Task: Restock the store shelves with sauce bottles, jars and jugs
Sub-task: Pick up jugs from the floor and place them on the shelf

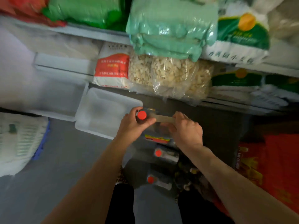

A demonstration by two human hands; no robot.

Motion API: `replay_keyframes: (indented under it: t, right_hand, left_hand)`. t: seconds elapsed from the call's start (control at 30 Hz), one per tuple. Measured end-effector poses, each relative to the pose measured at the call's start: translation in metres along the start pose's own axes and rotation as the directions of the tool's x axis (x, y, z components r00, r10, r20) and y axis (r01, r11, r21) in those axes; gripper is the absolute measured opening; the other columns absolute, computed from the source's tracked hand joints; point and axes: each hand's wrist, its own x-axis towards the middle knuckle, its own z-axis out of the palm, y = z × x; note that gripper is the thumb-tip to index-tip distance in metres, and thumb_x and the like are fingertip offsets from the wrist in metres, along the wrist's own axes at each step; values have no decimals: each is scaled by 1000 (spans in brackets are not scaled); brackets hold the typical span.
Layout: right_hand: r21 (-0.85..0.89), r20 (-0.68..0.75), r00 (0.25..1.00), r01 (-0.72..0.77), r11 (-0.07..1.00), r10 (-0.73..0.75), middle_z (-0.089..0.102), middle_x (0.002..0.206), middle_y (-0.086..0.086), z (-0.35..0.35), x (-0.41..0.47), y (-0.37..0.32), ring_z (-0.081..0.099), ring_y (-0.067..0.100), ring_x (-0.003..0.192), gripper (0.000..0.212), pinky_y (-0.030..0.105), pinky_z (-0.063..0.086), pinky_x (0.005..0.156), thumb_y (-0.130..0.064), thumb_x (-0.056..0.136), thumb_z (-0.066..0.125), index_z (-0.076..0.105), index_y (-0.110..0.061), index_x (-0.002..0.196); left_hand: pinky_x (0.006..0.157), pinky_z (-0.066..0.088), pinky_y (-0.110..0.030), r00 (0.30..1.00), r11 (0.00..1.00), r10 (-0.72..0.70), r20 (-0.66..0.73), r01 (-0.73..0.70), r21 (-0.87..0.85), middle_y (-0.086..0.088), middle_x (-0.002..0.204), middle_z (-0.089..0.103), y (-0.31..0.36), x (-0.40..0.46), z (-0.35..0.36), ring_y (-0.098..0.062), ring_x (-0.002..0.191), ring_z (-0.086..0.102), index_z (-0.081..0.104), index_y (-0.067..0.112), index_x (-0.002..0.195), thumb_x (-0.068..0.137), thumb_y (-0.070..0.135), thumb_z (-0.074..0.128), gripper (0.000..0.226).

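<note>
I hold a dark sauce jug [157,137] with a red cap [141,115] and a pale handle in the middle of the head view, over the floor below the shelves. My left hand [136,125] is wrapped around its neck just under the cap. My right hand [186,129] grips the handle on the jug's right side. Two more dark jugs with red caps stand on the floor below it, one at the middle [165,155] and one nearer my legs [157,181]. The frame is blurred.
An empty white plastic tray [103,110] lies left of the jug, with another white tray [58,97] beside it. Bags of dried goods [171,76] and flour sacks [239,39] fill the shelves above. A red sack [273,167] lies at right, a white woven sack [19,139] at left.
</note>
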Motion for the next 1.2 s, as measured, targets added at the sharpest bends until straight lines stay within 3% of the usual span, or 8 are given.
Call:
replay_keyframes:
  t: [0.2,0.33,0.47,0.63,0.7,0.77,1.03,1.2]
  right_hand:
    - [-90,-269,956,92,992,-113,69,110,7,-185,-19,14,69,34,98,60,39,51,74,-67,89,49,55,-18,123]
    - [-63,-479,857,185,981,-192,67,108,10,-308,-33,27,67,37,94,45,36,35,63,-52,90,61,59,-14,113]
    - [-38,-634,752,201,979,-180,68,107,11,-424,-42,29,66,39,95,58,38,38,66,-68,85,55,61,-15,108]
    - [64,-735,670,224,972,-106,70,103,12,-538,-48,20,63,39,99,53,35,31,66,-74,79,57,54,-22,84]
    - [102,-760,646,228,968,-72,71,99,12,-577,-50,12,63,38,98,54,34,31,66,-75,77,60,56,-21,81]
    - [122,-772,634,226,966,-51,71,98,12,-612,-47,2,63,37,98,56,32,32,66,-74,77,60,66,-20,88]
    - [217,-741,670,173,961,47,68,88,12,-681,12,-28,63,34,88,54,37,48,72,-67,80,67,67,-13,83]
    - [289,-682,724,137,947,103,69,87,12,-669,65,-17,65,32,91,43,34,45,70,-58,83,69,64,-16,78]
  left_hand:
    - [85,40,-28,976,982,185,-112,-188,-18,9,115,59,166,-65,-28,-12,104,54,50,30,132,78,63,71,67]
    - [76,41,-24,917,937,347,-197,-345,46,11,103,64,275,-109,-53,-10,94,59,56,29,120,73,57,78,60]
    - [66,44,-7,826,844,535,-178,-533,64,20,100,66,376,-143,-88,7,89,62,54,34,118,60,41,92,69]
    - [79,51,-30,694,697,711,-110,-677,234,9,112,60,481,-163,-132,-13,101,58,38,31,133,55,29,96,97]
    - [70,45,-18,636,638,764,-109,-719,274,18,107,58,516,-166,-152,-7,96,55,38,32,136,54,32,96,100]
    - [62,41,-8,584,591,804,-114,-764,257,27,101,54,549,-166,-170,0,90,54,41,35,128,52,35,97,94]
    - [85,53,-37,566,590,808,-167,-770,243,3,116,63,629,-117,-203,-24,103,60,44,25,130,54,30,96,92]
    - [69,50,-28,584,597,802,-126,-788,149,10,108,64,634,-63,-197,-20,100,61,47,30,126,49,23,98,93]
